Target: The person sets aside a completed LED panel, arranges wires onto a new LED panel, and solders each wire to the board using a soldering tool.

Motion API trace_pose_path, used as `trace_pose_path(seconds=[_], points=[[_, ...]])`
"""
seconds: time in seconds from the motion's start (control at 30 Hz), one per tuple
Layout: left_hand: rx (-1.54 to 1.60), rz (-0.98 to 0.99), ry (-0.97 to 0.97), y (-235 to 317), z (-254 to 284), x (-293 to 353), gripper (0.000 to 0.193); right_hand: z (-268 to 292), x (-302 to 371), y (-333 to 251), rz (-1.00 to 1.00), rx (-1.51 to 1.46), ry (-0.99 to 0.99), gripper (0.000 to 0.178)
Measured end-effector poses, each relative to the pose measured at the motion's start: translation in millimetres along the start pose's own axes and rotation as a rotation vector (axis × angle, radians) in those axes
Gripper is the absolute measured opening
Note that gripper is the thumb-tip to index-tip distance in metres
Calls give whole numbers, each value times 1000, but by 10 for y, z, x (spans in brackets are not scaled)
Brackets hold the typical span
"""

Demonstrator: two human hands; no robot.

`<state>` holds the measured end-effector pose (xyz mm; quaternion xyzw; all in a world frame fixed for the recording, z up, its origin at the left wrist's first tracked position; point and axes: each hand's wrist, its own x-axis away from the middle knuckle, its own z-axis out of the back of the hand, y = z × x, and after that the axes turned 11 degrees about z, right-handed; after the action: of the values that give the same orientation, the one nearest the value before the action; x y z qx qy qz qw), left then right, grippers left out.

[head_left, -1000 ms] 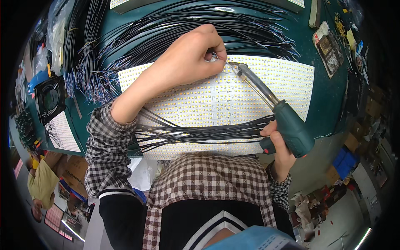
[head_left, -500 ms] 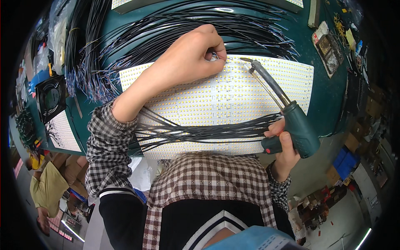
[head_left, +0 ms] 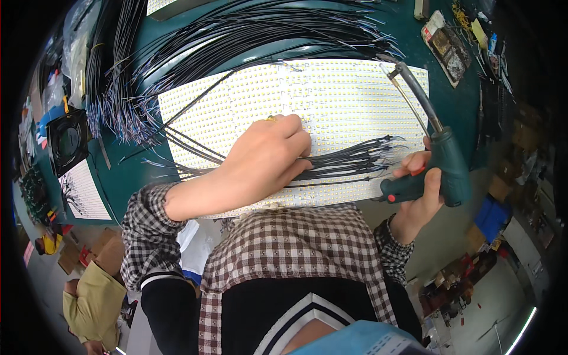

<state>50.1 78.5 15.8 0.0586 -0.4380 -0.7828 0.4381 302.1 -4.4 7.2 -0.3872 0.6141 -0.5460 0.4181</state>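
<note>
A white LED panel [head_left: 355, 112], dotted with rows of small yellow chips, lies on the table in front of me. Across its near part runs a bundle of black cables [head_left: 349, 161] with stripped, thin wire ends. My left hand [head_left: 269, 154] is over this bundle, fingers curled and closed on cable at its middle; the fingertips are partly hidden. My right hand [head_left: 421, 189] grips a green pistol-shaped soldering iron [head_left: 454, 171], its bent metal tip above the panel's far right corner. A single black cable [head_left: 207, 92] slants over the panel's left side, its end at the far edge.
A large heap of black cables [head_left: 266, 26] spreads behind the panel, with more bundles at the left. A black fan [head_left: 66, 139] and a smaller LED panel [head_left: 86, 192] are at far left. A dirty soldering tray [head_left: 448, 50] sits at back right. Someone in a yellow top [head_left: 94, 305] is at lower left.
My left hand has come back from the panel's far edge to the near cable bundle. The soldering iron has shifted right. A single cable now shows leading to the far edge.
</note>
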Motion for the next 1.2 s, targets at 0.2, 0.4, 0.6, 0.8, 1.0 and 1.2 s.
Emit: trace_pose_path(seconds=[0.2, 0.4, 0.6, 0.8, 1.0, 1.2], points=[[29, 15, 50, -7, -50, 27, 12, 119, 36, -24, 76, 5, 17, 57], [120, 81, 114, 188, 187, 168, 6, 280, -10, 7, 107, -109, -4, 62], [-39, 100, 329, -3, 182, 234, 9, 232, -72, 9, 153, -128, 29, 63], [-569, 283, 440, -180, 382, 459, 12, 198, -35, 52, 120, -194, 36, 62], [-307, 8, 409, -146, 222, -153, 16, 117, -38, 79, 56, -199, -37, 62], [-139, 48, 342, -290, 158, -295, 10, 142, 49, 87, 24, -167, -102, 63]])
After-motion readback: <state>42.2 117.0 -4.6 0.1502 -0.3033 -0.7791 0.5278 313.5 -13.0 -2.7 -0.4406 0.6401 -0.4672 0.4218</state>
